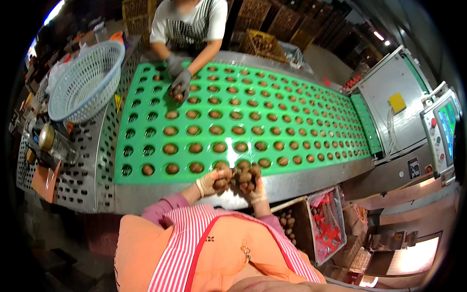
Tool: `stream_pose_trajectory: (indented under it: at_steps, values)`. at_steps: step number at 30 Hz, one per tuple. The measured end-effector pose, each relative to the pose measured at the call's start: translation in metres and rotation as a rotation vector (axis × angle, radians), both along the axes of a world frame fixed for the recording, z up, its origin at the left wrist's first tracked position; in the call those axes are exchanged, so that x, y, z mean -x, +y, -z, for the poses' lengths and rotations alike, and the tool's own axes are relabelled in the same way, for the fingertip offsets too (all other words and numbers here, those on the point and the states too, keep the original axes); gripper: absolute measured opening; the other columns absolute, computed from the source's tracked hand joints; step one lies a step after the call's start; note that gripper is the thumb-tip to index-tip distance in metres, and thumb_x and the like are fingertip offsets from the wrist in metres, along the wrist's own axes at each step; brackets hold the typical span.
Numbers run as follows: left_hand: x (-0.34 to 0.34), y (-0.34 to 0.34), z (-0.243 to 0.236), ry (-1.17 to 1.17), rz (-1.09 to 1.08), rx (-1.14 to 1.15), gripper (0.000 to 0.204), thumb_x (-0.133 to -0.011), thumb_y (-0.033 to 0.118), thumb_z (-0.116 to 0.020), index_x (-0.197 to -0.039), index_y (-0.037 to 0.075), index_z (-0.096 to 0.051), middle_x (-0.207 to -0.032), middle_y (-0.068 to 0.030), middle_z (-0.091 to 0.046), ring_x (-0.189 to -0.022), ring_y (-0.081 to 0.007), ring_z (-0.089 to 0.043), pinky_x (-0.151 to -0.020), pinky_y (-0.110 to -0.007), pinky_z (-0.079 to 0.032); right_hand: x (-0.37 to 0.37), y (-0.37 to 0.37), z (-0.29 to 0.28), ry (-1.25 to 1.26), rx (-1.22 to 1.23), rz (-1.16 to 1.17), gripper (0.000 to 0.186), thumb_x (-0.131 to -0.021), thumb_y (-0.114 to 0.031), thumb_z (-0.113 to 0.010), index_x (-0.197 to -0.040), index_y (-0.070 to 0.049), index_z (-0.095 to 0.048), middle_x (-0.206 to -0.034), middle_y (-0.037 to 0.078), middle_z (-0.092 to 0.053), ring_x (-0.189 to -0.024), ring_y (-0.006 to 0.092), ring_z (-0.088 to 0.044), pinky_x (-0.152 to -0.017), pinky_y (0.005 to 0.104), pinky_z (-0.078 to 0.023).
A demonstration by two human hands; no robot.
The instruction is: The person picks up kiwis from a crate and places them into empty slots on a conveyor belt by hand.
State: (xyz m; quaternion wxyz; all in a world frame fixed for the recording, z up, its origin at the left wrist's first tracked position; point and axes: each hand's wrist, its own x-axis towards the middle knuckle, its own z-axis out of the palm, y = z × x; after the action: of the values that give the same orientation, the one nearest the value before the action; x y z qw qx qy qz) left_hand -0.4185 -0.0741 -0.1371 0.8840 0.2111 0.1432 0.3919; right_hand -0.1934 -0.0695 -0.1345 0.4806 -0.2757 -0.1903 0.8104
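Brown egg-shaped items fill my left hand (210,181) at the near edge of a green belt (292,121) with rows of oval holes. My right hand (255,187), close beside it, grips several more of these brown items (245,176). Similar items sit singly in most of the holes (195,148); most holes in the leftmost columns are empty. Both my hands have light-coloured wrappings at the wrists.
Across the belt a co-worker's gloved hands (179,87) hold brown items. A pale plastic basket (85,85), glass jar (63,146) and perforated metal surface (87,180) are left. A machine with screen (445,126) stands right. A crate (304,214) is below right.
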Motion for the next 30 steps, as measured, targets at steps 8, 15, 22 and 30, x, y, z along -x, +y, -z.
stream_pose_trajectory:
  at_steps: [8,15,22,30]
  values:
    - [0.062,0.001,0.009,0.316,-0.187,-0.073,0.049,-0.082,0.032,-0.074,-0.113,-0.001,-0.057,-0.082,-0.0029,-0.059,-0.058,-0.0079,-0.051,-0.055,-0.021,-0.044,0.01,0.032,0.015,-0.107,-0.034,0.066,0.081,-0.071,-0.043,-0.086,-0.133,-0.014,-0.042,-0.115,0.007,-0.054,-0.098,0.0239,-0.06,-0.065,0.0281,-0.053]
    - [0.206,0.04,0.075,1.093,-0.668,-0.456,0.065,-0.069,0.023,-0.081,-0.127,0.006,-0.057,-0.135,-0.0123,-0.049,-0.12,-0.0259,-0.052,-0.103,-0.037,-0.044,0.098,0.117,0.011,-0.431,-0.278,-0.041,0.069,-0.081,-0.023,-0.076,-0.138,-0.004,-0.042,-0.113,0.009,-0.056,-0.082,0.0171,-0.06,-0.064,0.0292,-0.051]
    - [0.236,0.078,0.112,1.499,-0.201,-0.695,0.062,-0.063,0.018,-0.084,-0.119,0.001,-0.064,-0.152,-0.0174,-0.032,-0.132,-0.0359,-0.044,-0.107,-0.04,-0.044,0.201,0.168,0.09,-1.035,-0.456,-0.213,0.062,-0.066,-0.023,-0.088,-0.12,-0.005,-0.064,-0.102,0.008,-0.062,-0.093,0.0196,-0.062,-0.08,0.0332,-0.054]
    - [0.257,0.167,0.091,1.902,-0.038,-0.701,0.055,-0.072,0.033,-0.074,-0.116,0.004,-0.059,-0.121,-0.0173,-0.055,-0.108,-0.0362,-0.059,-0.095,-0.042,-0.048,0.253,0.229,0.069,-2.087,-0.858,-0.422,0.04,-0.078,-0.008,-0.067,-0.115,-0.021,-0.063,-0.124,0.02,-0.051,-0.106,0.0397,-0.06,-0.087,0.0473,-0.052]
